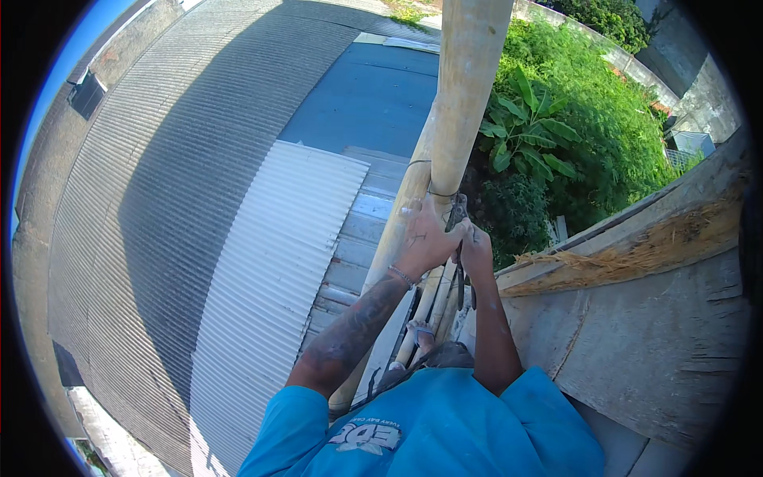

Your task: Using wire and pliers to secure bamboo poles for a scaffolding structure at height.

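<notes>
From my end I had the right hand [478,248] closed on a dark tool [460,274] just beside the upright bamboo pole [469,87], while the left hand [424,237] was right by the wire tie [442,193], grip honestly impossible to tell.

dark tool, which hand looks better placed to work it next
Probably the right: the right hand appears closed on the dark tool, while the left hand is by the pole.
</notes>
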Available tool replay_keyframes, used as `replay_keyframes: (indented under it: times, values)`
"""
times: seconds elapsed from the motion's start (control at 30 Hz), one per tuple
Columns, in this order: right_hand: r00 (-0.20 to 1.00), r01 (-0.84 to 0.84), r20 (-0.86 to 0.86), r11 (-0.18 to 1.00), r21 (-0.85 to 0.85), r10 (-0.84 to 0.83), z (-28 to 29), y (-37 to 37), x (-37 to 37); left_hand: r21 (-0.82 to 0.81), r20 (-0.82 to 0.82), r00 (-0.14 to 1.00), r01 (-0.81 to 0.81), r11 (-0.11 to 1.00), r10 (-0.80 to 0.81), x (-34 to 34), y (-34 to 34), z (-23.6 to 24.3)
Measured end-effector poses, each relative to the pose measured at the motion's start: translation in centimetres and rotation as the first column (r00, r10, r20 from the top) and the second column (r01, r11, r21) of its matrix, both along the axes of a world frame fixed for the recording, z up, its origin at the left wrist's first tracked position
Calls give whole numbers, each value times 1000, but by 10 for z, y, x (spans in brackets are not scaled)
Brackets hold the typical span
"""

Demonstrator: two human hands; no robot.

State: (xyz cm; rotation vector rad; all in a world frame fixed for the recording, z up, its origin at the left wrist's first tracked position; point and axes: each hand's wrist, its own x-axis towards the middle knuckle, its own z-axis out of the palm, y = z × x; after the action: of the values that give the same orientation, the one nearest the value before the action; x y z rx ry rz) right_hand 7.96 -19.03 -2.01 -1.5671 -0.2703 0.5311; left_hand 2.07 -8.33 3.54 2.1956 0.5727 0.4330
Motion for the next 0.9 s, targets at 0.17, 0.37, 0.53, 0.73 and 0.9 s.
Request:
replay_keyframes:
  times: [0.17, 0.37, 0.53, 0.73, 0.9]
  values:
    - [922, -121, -353, 984, 128, 159, 13, -12, 19, -690, -386, 916, -206, 694, -112, 30, -11, 0]
    - [682, -131, -653, 933, 336, 331, -2, -13, 26, -949, -86, 966, -5, 316, -242, 40, 11, -63]
    - [843, -131, -491, 969, 210, 220, -3, -10, 20, -944, 115, 974, 169, 285, -194, 48, -4, -59]
    - [716, 514, 684, 769, -380, -141, -19, -6, -63, -744, -85, 996, -67, 665, 6, 54, -25, -68]
    - [888, 307, 459, 718, -624, 19, -41, -15, -49, -304, -156, 959, -275, 912, 237, 63, -40, -76]
